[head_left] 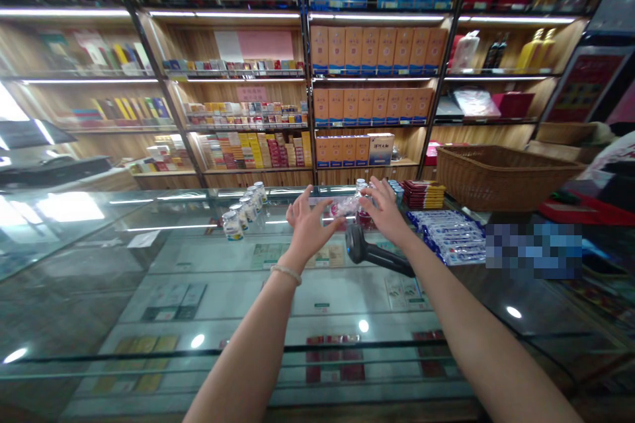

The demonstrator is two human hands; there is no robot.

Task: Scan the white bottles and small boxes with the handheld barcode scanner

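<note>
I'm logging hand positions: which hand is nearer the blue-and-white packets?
Right. The right hand is just left of the blue-and-white packets; the left hand is farther left, past the black scanner's head.

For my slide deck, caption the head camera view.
Left hand and right hand on either side of a small packet, scanner nearby, at a glass counter.

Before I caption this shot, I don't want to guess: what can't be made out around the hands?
Head view, blur and small size: print on the pink-and-white packet; whether the left hand or right hand grips it.
Head view, behind the right forearm: handle end of the black handheld scanner.
Head view, too small: label text on the small white bottles.
</note>
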